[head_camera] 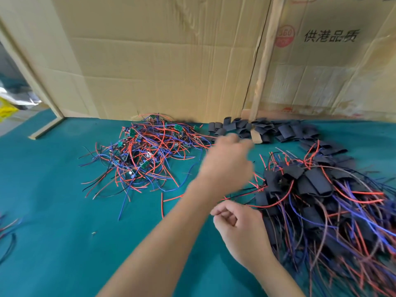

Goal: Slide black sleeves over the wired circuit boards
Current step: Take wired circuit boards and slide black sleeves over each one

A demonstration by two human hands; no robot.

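Sleeves (263,129) sit just past the blurry left hand (227,159), can't tell its grip; right hand (240,230) is curled, seemingly empty, nearer me.

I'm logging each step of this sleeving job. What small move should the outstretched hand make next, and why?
Probably pinch one loose black tube sleeve from the row by the cardboard wall: the blurred left hand reaches toward that row apparently empty, while the right hand is curled beside the pile of sleeved wired boards.
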